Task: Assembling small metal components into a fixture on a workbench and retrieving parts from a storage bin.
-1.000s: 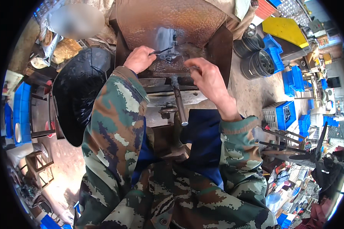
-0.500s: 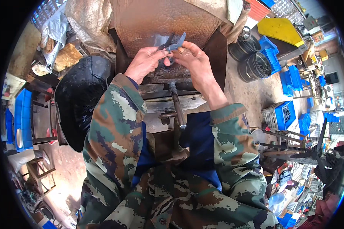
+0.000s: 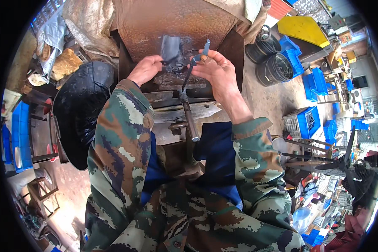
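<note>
My left hand (image 3: 146, 70) is closed, its fingertips pinched on the end of a small dark piece whose kind I cannot make out. My right hand (image 3: 218, 70) is closed on a slim blue-grey metal tool (image 3: 206, 47) that points up and away. A dark, narrow arm (image 3: 187, 78) runs from below that tool toward the metal post; whether the two are one piece is unclear. Between and beyond my hands is a pale grey, blurred upright patch (image 3: 170, 47), in front of a rough brown sheet (image 3: 172, 19).
A metal post (image 3: 190, 119) with a side knob stands before me. At left hangs a black curved cover (image 3: 83, 115). Black buckets (image 3: 275, 70), blue crates (image 3: 311, 122) and a yellow panel (image 3: 302, 31) stand right, with a black fan (image 3: 344, 164) lower down.
My hands have moved apart, the left one drawing back to the left. The blue-grey tool stands more upright, and the grey patch and dark arm show more plainly.
</note>
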`<state>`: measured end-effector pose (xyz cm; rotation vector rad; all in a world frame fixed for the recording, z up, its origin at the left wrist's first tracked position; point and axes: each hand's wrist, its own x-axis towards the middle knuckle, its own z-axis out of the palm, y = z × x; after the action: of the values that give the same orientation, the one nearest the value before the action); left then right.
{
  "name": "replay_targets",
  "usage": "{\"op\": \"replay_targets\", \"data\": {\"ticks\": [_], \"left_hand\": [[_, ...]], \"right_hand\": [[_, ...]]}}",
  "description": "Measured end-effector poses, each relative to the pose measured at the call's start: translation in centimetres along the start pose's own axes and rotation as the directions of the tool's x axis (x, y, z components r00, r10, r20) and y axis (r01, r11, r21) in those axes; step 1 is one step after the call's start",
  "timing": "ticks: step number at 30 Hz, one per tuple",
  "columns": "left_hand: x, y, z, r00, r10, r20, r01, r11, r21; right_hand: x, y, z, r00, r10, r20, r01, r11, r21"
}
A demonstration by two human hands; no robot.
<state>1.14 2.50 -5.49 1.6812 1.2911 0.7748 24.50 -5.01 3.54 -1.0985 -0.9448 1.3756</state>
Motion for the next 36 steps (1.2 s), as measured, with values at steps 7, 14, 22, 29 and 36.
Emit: {"op": "replay_targets", "data": {"ticks": [7,14,22,29,36], "left_hand": [[-0.4,-1.5,-0.5,0.99,0.094,0.101,-0.105,0.989,0.107],[-0.4,-1.3,0.2,0.973,0.214,0.084,-0.223,0.966,0.13],[-0.9,-0.3,-0.9,0.969,0.213,0.125,-0.236,0.946,0.221],[-1.5,2.5,-0.3,0.967,0.254,0.03,-0.233,0.826,0.514],[-2.2,2.5,-2.6,0.987,0.096,-0.129,-0.031,0.9,0.436]], "right_hand": [[-0.6,0.0,0.2,0.995,0.086,0.044,-0.087,0.996,0.021],[-1.2,-0.6,-0.4,0.982,0.185,0.039,-0.186,0.982,0.024],[-1.5,-0.2,-1.0,0.986,0.161,0.037,-0.162,0.986,0.026],[-2.2,0.5,-1.6,0.992,0.123,-0.012,-0.122,0.992,0.016],[-4.5,1.4,-1.3,0.975,-0.101,0.199,0.192,0.836,-0.514]]}}
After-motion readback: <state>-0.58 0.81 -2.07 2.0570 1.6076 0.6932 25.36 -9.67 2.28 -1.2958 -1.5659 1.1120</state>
